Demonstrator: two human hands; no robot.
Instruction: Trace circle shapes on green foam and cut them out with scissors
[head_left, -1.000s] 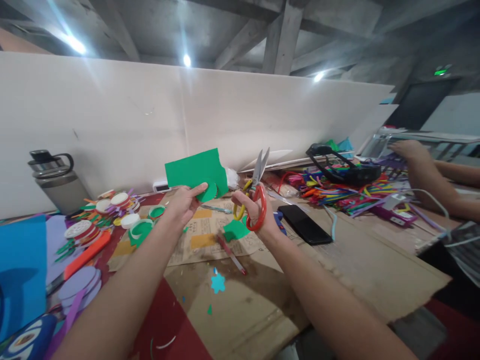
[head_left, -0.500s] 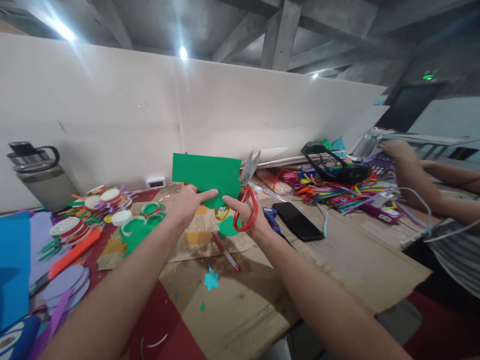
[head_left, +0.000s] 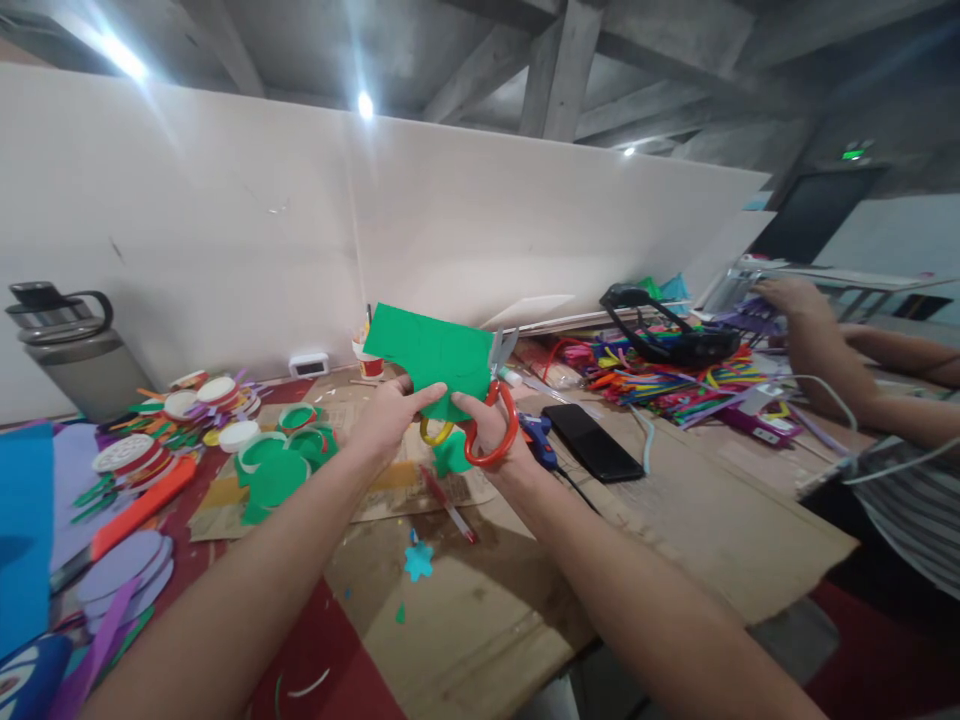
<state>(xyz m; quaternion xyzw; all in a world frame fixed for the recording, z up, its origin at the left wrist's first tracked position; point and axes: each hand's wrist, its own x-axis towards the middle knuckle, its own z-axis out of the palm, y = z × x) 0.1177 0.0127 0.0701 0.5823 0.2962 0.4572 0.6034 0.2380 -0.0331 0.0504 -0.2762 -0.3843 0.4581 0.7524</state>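
A sheet of green paper (head_left: 435, 345) is held up above the table in front of me. My left hand (head_left: 386, 415) pinches its lower edge with the thumb on the near side. Red-handled scissors (head_left: 513, 430) hang on my right hand (head_left: 489, 425), blades pointing up beside the sheet's right edge and slightly apart. The right thumb also presses on the paper's lower edge, close to the left thumb. Faint curved lines show on the sheet. Below my hands lie a green paper piece (head_left: 452, 455) and a red pen (head_left: 450, 505).
Green discs (head_left: 279, 482) and decorated cups (head_left: 127, 455) lie left, near an orange-handled cutter (head_left: 142, 510) and a bottle (head_left: 82, 360). At right are a phone (head_left: 592, 440), a blue glue gun (head_left: 540, 440), pipe cleaners (head_left: 637, 385) and another person's arm (head_left: 817, 340).
The green paper has tilted clockwise, its right side dropping, and the scissors have lowered a little with it. A small cup behind the sheet's left edge now shows.
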